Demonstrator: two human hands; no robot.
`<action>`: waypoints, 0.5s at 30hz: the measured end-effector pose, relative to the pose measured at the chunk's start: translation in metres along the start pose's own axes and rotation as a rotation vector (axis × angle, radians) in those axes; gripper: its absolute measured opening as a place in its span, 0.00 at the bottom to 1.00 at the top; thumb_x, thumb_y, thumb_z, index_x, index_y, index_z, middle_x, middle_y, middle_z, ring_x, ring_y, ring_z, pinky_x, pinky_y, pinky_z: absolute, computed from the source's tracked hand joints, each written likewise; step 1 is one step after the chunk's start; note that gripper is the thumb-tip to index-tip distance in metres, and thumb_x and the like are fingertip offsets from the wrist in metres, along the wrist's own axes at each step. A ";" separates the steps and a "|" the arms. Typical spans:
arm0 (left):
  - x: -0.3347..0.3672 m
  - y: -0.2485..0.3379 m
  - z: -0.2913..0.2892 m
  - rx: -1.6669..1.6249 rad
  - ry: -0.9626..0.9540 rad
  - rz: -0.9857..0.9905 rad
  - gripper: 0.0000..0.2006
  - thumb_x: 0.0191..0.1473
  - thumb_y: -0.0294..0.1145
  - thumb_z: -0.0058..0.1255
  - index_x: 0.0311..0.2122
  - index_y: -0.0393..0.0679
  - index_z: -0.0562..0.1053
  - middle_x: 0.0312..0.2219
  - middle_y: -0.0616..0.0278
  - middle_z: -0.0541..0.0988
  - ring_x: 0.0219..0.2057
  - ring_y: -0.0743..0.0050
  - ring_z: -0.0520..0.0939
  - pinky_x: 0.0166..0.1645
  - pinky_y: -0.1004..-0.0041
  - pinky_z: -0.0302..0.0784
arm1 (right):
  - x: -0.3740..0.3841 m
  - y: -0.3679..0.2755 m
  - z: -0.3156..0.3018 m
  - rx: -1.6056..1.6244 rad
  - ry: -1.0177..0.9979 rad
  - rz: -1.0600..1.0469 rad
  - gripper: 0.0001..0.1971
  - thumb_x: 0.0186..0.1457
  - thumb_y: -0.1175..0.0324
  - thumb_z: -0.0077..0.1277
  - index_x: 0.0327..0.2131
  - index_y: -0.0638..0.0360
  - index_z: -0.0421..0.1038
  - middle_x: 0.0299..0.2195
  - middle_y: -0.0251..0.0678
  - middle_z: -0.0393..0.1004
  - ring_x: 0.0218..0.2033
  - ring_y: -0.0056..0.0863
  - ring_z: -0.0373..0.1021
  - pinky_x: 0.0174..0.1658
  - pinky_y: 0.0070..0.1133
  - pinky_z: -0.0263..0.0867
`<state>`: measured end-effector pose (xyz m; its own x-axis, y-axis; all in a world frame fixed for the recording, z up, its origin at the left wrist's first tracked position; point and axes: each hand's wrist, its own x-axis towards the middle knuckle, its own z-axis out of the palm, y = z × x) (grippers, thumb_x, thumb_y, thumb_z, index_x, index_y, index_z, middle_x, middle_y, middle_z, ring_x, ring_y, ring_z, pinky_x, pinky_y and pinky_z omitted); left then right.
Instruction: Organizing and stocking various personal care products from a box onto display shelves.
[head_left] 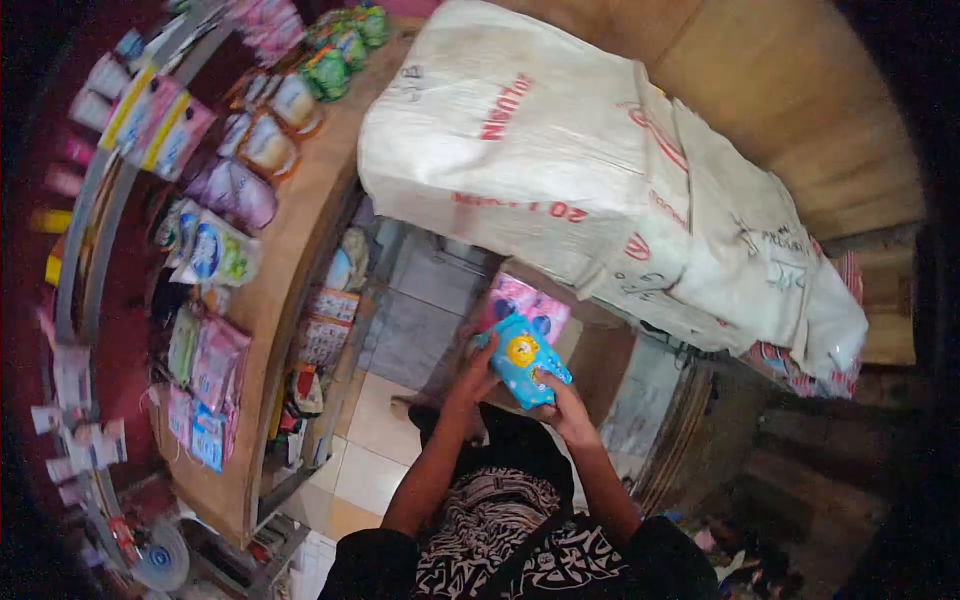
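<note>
A soft blue plastic packet with a yellow cartoon animal face is held between both hands at the middle of the view. My left hand closes on its left edge. On the lower right side, my right hand grips it with the thumb over the front. Just beyond the packet, pink packs with dark blue round marks lie in an open cardboard box. The packet covers part of the box and the pack edges.
Large white woven sacks with red print are piled beyond the box. To the left runs a curved wooden shelf bearing several pouches and pink packs. Another curved rack stands farther left. Pale floor tiles show between shelf and box.
</note>
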<state>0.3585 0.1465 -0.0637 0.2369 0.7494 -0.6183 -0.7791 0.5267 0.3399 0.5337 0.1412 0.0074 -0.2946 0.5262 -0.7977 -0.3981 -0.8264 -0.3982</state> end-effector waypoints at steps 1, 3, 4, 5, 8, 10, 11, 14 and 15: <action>-0.024 0.007 -0.012 -0.012 -0.062 0.105 0.29 0.51 0.49 0.50 0.54 0.42 0.60 0.49 0.59 0.67 0.50 0.65 0.69 0.54 0.63 0.66 | 0.002 0.002 0.017 -0.149 -0.013 -0.052 0.14 0.50 0.65 0.54 0.39 0.56 0.66 0.25 0.26 0.71 0.21 0.14 0.66 0.19 0.11 0.59; -0.049 0.030 -0.033 -0.057 -0.004 0.186 0.28 0.52 0.47 0.50 0.53 0.42 0.61 0.49 0.60 0.68 0.50 0.65 0.69 0.55 0.62 0.64 | 0.005 0.008 0.047 -0.320 -0.100 -0.118 0.17 0.51 0.66 0.53 0.43 0.61 0.66 0.34 0.32 0.73 0.33 0.21 0.71 0.32 0.17 0.68; -0.063 0.039 -0.044 -0.095 0.060 0.223 0.26 0.52 0.45 0.49 0.52 0.41 0.61 0.48 0.60 0.69 0.50 0.65 0.69 0.55 0.62 0.63 | 0.007 0.011 0.061 -0.346 -0.090 -0.091 0.17 0.51 0.66 0.53 0.43 0.61 0.66 0.34 0.32 0.73 0.33 0.21 0.71 0.32 0.17 0.68; -0.079 0.047 -0.054 -0.117 0.011 0.301 0.26 0.52 0.45 0.49 0.52 0.41 0.61 0.48 0.60 0.69 0.50 0.65 0.69 0.55 0.62 0.63 | 0.010 0.014 0.075 -0.387 -0.172 -0.080 0.18 0.50 0.64 0.54 0.44 0.61 0.66 0.36 0.33 0.73 0.36 0.22 0.71 0.36 0.19 0.68; -0.130 0.064 -0.081 -0.313 0.025 0.489 0.25 0.54 0.43 0.48 0.52 0.39 0.62 0.47 0.61 0.70 0.50 0.64 0.69 0.56 0.61 0.62 | 0.025 0.038 0.121 -0.547 -0.351 -0.102 0.20 0.50 0.62 0.55 0.44 0.62 0.66 0.37 0.34 0.72 0.39 0.22 0.69 0.42 0.21 0.66; -0.167 0.069 -0.096 -0.390 0.086 0.665 0.24 0.55 0.43 0.45 0.52 0.40 0.62 0.48 0.60 0.69 0.50 0.63 0.69 0.56 0.61 0.61 | 0.029 0.054 0.149 -0.865 -0.387 -0.250 0.21 0.50 0.62 0.55 0.45 0.63 0.66 0.39 0.34 0.72 0.41 0.21 0.68 0.43 0.21 0.65; -0.182 0.073 -0.104 -0.401 0.120 0.697 0.24 0.55 0.43 0.45 0.52 0.40 0.62 0.48 0.60 0.69 0.50 0.63 0.69 0.56 0.61 0.61 | 0.030 0.061 0.163 -0.945 -0.467 -0.302 0.21 0.50 0.63 0.55 0.45 0.63 0.66 0.39 0.34 0.72 0.41 0.21 0.67 0.44 0.21 0.64; -0.226 0.076 -0.126 -0.509 0.239 0.879 0.24 0.55 0.45 0.44 0.53 0.41 0.61 0.49 0.60 0.69 0.51 0.63 0.68 0.56 0.61 0.61 | 0.030 0.095 0.208 -0.875 -0.621 -0.178 0.22 0.51 0.62 0.55 0.46 0.64 0.64 0.40 0.34 0.71 0.43 0.22 0.66 0.46 0.22 0.63; -0.240 0.077 -0.134 -0.558 0.237 0.933 0.24 0.56 0.45 0.43 0.53 0.41 0.61 0.50 0.60 0.68 0.51 0.63 0.68 0.56 0.61 0.61 | 0.030 0.110 0.224 -0.905 -0.631 -0.153 0.24 0.51 0.60 0.54 0.48 0.64 0.62 0.42 0.36 0.70 0.44 0.23 0.66 0.46 0.22 0.63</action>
<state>0.1639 -0.0458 0.0160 -0.6484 0.6305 -0.4267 -0.7599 -0.5025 0.4123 0.2864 0.1105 0.0415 -0.7879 0.4294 -0.4413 0.2370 -0.4499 -0.8611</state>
